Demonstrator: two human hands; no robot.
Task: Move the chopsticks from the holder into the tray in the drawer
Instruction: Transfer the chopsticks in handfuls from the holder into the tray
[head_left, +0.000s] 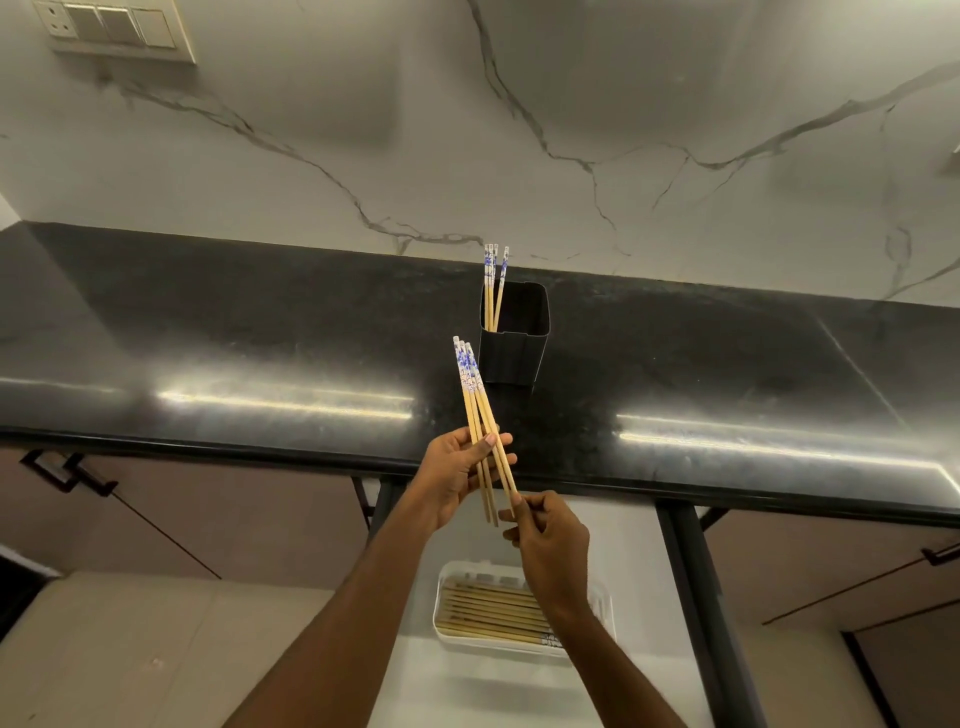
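Note:
A black square holder (514, 343) stands on the dark countertop (260, 332) with three blue-and-white-topped bamboo chopsticks (493, 283) leaning in its left corner. My left hand (457, 475) grips a small bundle of the same chopsticks (470, 384) above the counter's front edge, tops pointing up. My right hand (548, 551) pinches the lower tip of one of them. Below, in the open white drawer (415, 680), a white tray (445, 590) holds several chopsticks lying flat; my right forearm hides part of it.
A marble backsplash rises behind the counter, with a switch panel (111, 26) at the top left. Brown cabinet fronts with dark handles (67, 470) flank the drawer. A dark drawer rail (696, 571) runs along the drawer's right side.

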